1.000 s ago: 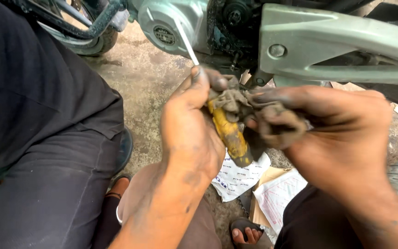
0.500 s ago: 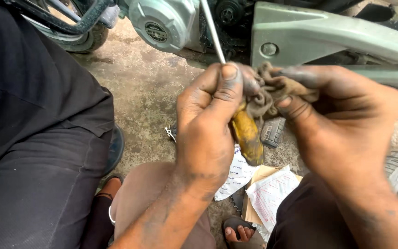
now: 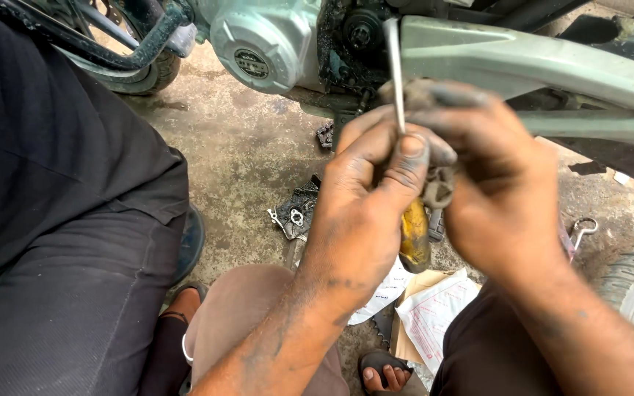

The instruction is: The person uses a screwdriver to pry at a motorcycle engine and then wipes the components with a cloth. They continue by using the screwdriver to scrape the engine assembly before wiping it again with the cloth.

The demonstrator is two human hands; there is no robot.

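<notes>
Left hand [image 3: 365, 213] raised, fingers curled, thumb [image 3: 405, 165] pressed forward against right hand [image 3: 489, 187]. Right hand closed, knuckles up, fingers folded inward toward the left. Both forearms angled up from below, grimy, hands touching.

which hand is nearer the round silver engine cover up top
Left. The left hand grips the yellow-handled screwdriver just below and right of the engine cover. The right hand is on the far side of the screwdriver, farther right from the cover.
</notes>
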